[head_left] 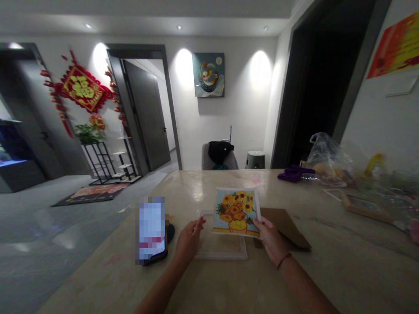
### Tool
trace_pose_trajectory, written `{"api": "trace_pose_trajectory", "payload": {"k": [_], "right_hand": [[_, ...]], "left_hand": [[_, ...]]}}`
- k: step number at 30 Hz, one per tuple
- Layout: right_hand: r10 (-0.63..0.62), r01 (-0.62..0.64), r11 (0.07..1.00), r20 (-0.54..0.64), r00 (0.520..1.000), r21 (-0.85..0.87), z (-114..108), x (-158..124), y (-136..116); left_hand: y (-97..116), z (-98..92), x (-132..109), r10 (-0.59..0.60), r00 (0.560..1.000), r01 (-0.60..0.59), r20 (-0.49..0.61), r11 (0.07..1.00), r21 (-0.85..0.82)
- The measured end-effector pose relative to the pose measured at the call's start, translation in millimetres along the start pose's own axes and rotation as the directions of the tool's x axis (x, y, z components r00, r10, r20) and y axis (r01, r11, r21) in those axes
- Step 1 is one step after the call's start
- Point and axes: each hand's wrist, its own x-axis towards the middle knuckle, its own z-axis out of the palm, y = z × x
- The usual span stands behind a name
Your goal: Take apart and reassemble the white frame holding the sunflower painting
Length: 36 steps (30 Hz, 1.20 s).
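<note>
My right hand point(270, 237) grips the lower right corner of a small sunflower picture point(236, 211), holding it tilted up above the table. Beneath it a clear, pale frame point(220, 254) lies flat on the beige table point(343, 266). My left hand point(189, 237) rests at the frame's left edge with its fingers curled against it. A brown cardboard sheet point(288, 226) lies just right of my right hand.
A phone point(151, 235) stands propped left of my left hand. At the table's far right lie a purple cloth point(293, 173), a clear plastic bag point(329, 157) and a wooden frame point(365, 208) among clutter. A chair point(219, 158) stands at the far end.
</note>
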Motion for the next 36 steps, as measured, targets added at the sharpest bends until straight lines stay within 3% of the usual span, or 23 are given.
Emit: {"api": "trace_pose_trajectory", "payload": {"k": [4,6,8,9,11,13,15,17,20,24,27,31,33,36], "right_hand": [[-0.063,0.075,0.991,0.118,0.991,-0.107,8,-7,-3],[-0.133,0.153,0.97,0.115,0.984,-0.187,11,-11,-7],[-0.311,0.316,0.887,0.071,0.948,-0.337,14,-17,-11],[-0.436,0.42,0.79,0.074,0.897,-0.446,15,-20,-12],[-0.636,0.593,0.47,0.214,0.741,-0.654,18,-28,-14],[-0.649,0.675,0.116,0.459,0.607,-0.729,21,-35,-13],[-0.574,0.697,-0.129,0.626,0.528,-0.706,26,-39,-8],[-0.554,0.669,-0.282,0.686,0.471,-0.687,30,-39,-2],[-0.587,0.63,-0.368,0.697,0.412,-0.684,29,-31,4],[-0.625,0.666,-0.32,0.679,0.386,-0.674,16,-22,0],[-0.661,0.707,-0.152,0.603,0.447,-0.691,7,-20,-6],[-0.676,0.704,0.325,0.365,0.64,-0.631,9,-24,-14],[-0.621,0.611,0.567,0.201,0.758,-0.552,16,-28,-18],[-0.434,0.384,0.835,-0.044,0.9,-0.393,30,-35,-22]], "left_hand": [[1,6.9,0,0.024,0.969,0.046,0.245,0.96,-0.278],[2,8.4,-2,0.054,0.968,0.029,0.247,0.946,-0.323],[4,7.6,-4,0.056,0.979,0.014,0.198,0.942,-0.334],[5,6.4,-4,0.053,0.984,0.008,0.172,0.943,-0.333],[5,3.5,-3,0.046,0.991,-0.002,0.126,0.946,-0.325],[6,0.6,-3,0.033,0.996,-0.003,0.087,0.946,-0.323],[7,-1.0,-4,0.015,0.997,0.009,0.07,0.945,-0.328],[10,-0.7,-7,-0.002,0.997,0.029,0.078,0.936,-0.35],[18,2.8,-13,-0.011,0.994,0.054,0.106,0.91,-0.412],[29,7.2,-20,0.01,0.982,0.089,0.186,0.852,-0.516],[32,7.0,-23,0.02,0.959,0.162,0.281,0.777,-0.608],[31,4.9,-22,0.006,0.925,0.269,0.38,0.697,-0.665],[28,5.1,-21,-0.017,0.908,0.314,0.419,0.69,-0.652],[26,7.0,-21,-0.051,0.891,0.363,0.451,0.679,-0.638]]}}
